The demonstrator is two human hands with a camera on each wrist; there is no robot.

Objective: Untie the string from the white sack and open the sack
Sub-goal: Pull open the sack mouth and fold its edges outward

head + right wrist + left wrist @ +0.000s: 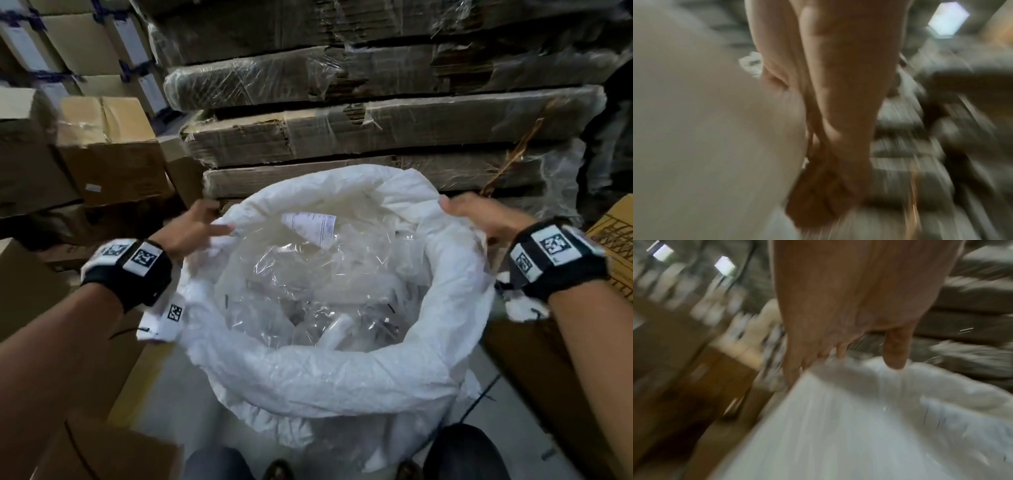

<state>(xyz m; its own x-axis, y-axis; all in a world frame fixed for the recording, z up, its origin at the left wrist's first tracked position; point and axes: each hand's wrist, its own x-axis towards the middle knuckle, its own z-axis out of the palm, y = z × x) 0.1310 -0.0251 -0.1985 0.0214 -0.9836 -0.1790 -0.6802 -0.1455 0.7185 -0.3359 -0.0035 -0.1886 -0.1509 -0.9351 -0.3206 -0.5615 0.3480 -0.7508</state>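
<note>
Setting: a storeroom seen from a head-worn camera looking down, with a person's two bare forearms reaching forward.
White sack (pixel 329 380): it stands upright on the floor right in front of the person, in the middle of the view. Its mouth is wide open and the top edge is rolled outward into a thick collar all the way round.
Left hand (pixel 191 226): it grips the rolled rim on the sack's left side, thumb on the inner face and fingers behind the fabric. In the blurred left wrist view the thumb (pixel 895 352) presses onto the white edge while the other fingers curl round its outer side.
Right hand (pixel 479 214): it grips the rim on the sack's far right side, fingers curled over the fold. The right wrist view is heavily blurred and shows only the hand against white fabric.
Inside the sack: a crumpled clear plastic liner (pixel 308 284) fills the opening, and a white printed paper slip (pixel 313 224) lies against the far inner wall.
String: it cannot be made out anywhere around the mouth.
Wristbands (pixel 128 270): black straps with square black-and-white markers sit on both wrists.
Behind the sack: flattened cardboard bundles (pixel 376 133) wrapped in clear film are stacked high, just beyond the rim.
Left side: closed brown cartons (pixel 109 150) are piled up.
</note>
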